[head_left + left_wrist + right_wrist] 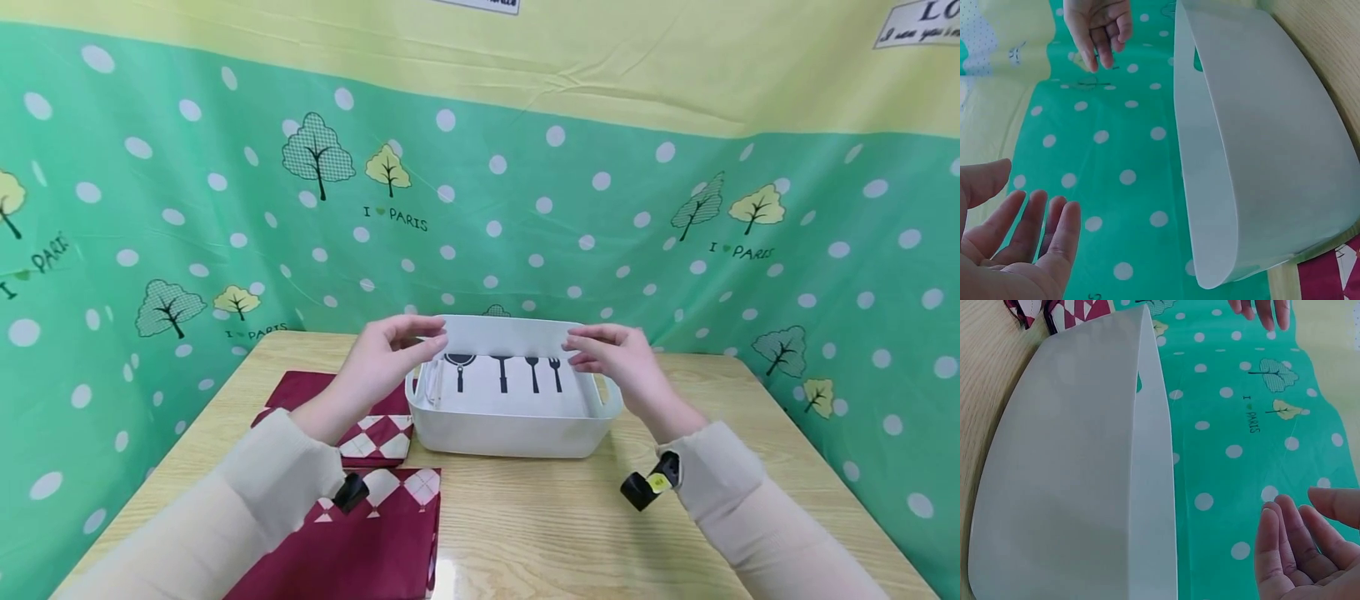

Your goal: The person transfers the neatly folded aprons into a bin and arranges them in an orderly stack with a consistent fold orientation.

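Here both hands hovered above a white plastic basin that stood on the wooden table at about twelve o'clock from the person, near the table's far edge. The left hand hung over the basin's nine o'clock rim and the right hand over its three o'clock rim, each with fingers relaxed and holding nothing. Only the head view showed the basin's contents: a white cloth printed with dark kitchen utensils, lying flat inside. That view also showed two folded maroon cloths with a white diamond pattern at roughly seven to nine o'clock of the basin. The wrist views showed instead the basin's smooth outer wall from each side, a handle slot near the rim, and the bare palms, clear of the plastic, with the polka-dot green backdrop behind.
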### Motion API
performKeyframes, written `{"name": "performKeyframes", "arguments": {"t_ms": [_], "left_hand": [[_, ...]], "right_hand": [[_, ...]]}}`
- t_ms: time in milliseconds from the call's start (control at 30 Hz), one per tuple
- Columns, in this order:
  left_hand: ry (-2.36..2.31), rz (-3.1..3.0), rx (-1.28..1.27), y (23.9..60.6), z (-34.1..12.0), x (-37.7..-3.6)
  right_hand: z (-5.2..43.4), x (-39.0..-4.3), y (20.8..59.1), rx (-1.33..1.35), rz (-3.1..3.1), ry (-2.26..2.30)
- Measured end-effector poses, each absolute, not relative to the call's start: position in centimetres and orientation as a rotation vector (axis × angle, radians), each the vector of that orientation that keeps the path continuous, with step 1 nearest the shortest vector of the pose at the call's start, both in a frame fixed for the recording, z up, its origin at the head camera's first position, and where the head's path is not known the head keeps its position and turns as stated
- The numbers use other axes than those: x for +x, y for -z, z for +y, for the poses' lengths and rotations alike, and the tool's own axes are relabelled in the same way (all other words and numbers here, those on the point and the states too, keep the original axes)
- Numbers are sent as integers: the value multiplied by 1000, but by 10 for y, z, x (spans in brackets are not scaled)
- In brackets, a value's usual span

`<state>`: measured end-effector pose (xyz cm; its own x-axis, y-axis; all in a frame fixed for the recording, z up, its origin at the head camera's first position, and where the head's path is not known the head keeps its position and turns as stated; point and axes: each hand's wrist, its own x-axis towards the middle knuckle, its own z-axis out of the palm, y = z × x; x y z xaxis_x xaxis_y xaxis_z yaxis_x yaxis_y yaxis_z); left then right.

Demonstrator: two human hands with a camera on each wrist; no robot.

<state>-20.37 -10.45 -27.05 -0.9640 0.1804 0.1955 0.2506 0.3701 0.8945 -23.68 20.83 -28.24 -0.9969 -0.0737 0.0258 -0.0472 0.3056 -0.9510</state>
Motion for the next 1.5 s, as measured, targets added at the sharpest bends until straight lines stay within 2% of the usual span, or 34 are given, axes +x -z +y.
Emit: {"name": "performKeyframes", "arguments": {"t_ms": [367,567,1500], "left_hand": [[1639,-2596,-318,272,-117,-185],[1654,-2620,-281,276,-124,-179],[1610,-2681,-198,304,-140,-143]], "right_hand": [[202,-222,294,-206,2428,1961],[194,-213,299,-167,2439,1953],[165,-178,325,-316,2402,1936]]}}
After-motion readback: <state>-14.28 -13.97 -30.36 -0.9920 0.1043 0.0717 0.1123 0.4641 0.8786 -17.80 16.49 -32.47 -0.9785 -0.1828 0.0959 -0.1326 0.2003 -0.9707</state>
